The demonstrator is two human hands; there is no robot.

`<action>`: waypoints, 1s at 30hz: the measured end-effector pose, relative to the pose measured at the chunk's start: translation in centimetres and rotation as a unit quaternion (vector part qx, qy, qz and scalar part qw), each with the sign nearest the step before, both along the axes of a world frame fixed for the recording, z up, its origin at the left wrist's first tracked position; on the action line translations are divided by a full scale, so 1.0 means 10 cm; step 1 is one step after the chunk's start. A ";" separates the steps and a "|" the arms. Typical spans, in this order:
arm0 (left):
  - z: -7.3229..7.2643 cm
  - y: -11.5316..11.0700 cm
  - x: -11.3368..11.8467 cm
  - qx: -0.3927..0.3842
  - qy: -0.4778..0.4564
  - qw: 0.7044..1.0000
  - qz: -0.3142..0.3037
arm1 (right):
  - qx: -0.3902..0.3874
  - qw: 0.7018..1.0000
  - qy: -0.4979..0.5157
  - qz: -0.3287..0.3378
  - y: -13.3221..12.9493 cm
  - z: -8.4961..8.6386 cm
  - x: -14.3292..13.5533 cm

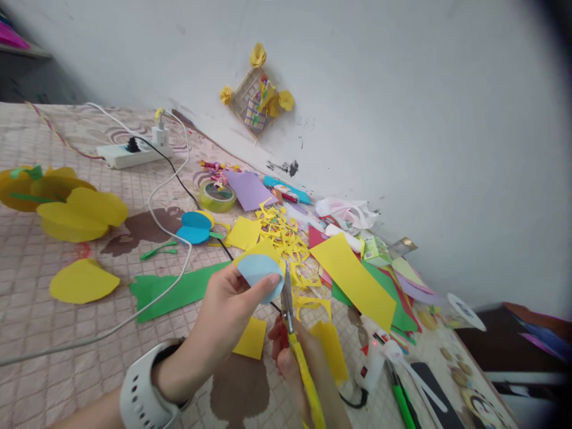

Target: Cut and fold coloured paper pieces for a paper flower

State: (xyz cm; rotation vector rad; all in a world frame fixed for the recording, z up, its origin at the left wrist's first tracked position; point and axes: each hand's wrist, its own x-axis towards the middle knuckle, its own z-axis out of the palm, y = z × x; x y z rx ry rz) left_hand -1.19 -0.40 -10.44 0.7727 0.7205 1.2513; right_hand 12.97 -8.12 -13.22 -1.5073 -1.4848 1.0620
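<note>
My left hand point(236, 304), with a pale watch strap at its wrist, pinches a light blue paper round point(259, 271) lying over yellow paper point(263, 247). In my right hand point(295, 357) are scissors point(288, 298) with yellow handles, their blades pointing up beside the right edge of the held paper. Beyond the hands lies a pile of yellow paper scraps point(281, 232). A yellow square point(251, 338) rests under my left hand, and a green strip point(179, 292) lies to its left.
Yellow paper shapes point(83, 214), a power strip point(134, 154) and a white cable point(152, 208) lie to the left. Tape point(217, 196) sits behind the hands. A yellow sheet point(355, 280), a green cutter point(402, 399) and a dark phone-like slab point(435, 390) lie to the right.
</note>
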 end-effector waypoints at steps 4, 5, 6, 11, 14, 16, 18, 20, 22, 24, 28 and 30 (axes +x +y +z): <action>0.00 -0.01 0.00 -0.014 -0.002 1.000 -0.005 | -0.004 1.000 0.006 0.004 0.00 0.00 -0.01; 0.00 -0.01 0.01 -0.019 -0.001 1.000 -0.005 | -0.004 1.000 0.007 0.005 0.00 0.01 -0.01; 0.01 -0.01 0.01 -0.024 0.001 1.000 -0.004 | -0.004 1.000 0.008 0.006 0.00 0.01 -0.01; 0.02 -0.02 0.00 -0.036 0.002 0.999 -0.005 | -0.003 1.000 0.009 0.008 0.00 0.01 0.00; 0.03 -0.03 0.01 -0.037 -0.002 0.999 -0.006 | -0.002 1.000 0.007 0.009 0.00 0.01 0.00; 0.04 -0.02 0.01 -0.036 -0.002 0.999 -0.005 | -0.002 1.000 0.004 0.010 0.00 0.01 0.01; 0.04 -0.02 0.01 -0.034 -0.004 0.999 -0.003 | -0.002 1.000 0.000 0.010 -0.01 0.02 0.01; 0.03 -0.02 0.01 -0.034 -0.007 0.999 -0.003 | -0.002 1.000 -0.004 0.011 -0.01 0.02 0.01; 0.03 -0.01 0.01 -0.034 -0.006 0.999 -0.004 | -0.002 1.000 -0.009 0.012 -0.01 0.02 0.01; 0.02 -0.02 0.01 -0.034 -0.002 0.999 -0.005 | -0.003 1.000 -0.015 0.012 0.00 0.02 0.00; 0.02 -0.03 0.01 -0.031 -0.001 0.999 -0.008 | -0.002 1.000 -0.027 0.013 0.00 0.02 0.00; 0.02 -0.04 0.01 -0.031 -0.005 0.999 -0.007 | 0.002 0.999 -0.035 0.013 0.00 0.03 0.00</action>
